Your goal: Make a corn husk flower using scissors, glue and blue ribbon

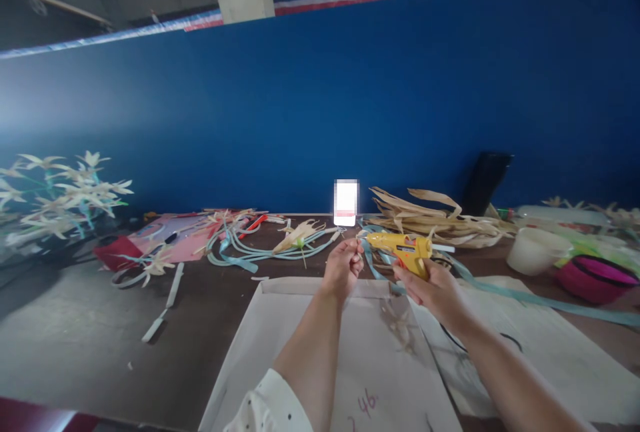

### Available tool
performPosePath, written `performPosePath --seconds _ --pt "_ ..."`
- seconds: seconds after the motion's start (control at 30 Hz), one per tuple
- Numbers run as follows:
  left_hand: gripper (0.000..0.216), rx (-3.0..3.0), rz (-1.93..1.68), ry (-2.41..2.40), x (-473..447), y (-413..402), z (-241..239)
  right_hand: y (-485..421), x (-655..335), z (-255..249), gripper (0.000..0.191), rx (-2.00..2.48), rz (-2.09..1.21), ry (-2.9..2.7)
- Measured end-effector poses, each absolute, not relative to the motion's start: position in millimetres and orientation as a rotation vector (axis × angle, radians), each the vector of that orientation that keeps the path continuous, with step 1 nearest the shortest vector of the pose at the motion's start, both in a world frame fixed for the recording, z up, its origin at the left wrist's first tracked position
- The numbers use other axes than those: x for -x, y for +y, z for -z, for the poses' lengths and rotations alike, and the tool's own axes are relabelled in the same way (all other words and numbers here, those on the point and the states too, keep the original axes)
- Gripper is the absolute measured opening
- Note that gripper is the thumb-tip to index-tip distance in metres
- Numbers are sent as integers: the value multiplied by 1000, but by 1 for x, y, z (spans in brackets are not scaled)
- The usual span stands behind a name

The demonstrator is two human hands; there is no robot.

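My right hand [425,285] is wrapped round the handle of a yellow glue gun [400,245], which points left with a white glue stick [444,249] sticking out of its back. My left hand [345,262] is closed in a pinch just left of the nozzle. What sits in that pinch is too small to make out. Below both hands lies a white cardboard sheet [300,339] with handwritten marks. Behind them are pale blue wire stems [280,255] and a dried husk flower [297,235].
A lit phone [346,202] stands against the blue partition [320,105]. Dried husks [440,219] are heaped to its right, near a white cup [535,251] and a pink bowl-like container [595,279]. Husk flowers [75,192] stand at left. A blue ribbon [540,297] crosses the right side.
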State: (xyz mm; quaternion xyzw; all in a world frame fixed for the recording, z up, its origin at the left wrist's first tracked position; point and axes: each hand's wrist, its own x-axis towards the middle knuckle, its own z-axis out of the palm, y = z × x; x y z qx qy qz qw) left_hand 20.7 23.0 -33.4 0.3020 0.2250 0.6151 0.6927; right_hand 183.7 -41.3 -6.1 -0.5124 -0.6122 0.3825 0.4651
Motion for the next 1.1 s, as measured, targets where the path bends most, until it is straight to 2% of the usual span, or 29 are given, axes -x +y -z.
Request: performPosePath --seconds 1.1 --pt "20 -683 -1365 411 -20 23 34 -40 -188 9 36 1286 -880 -1606"
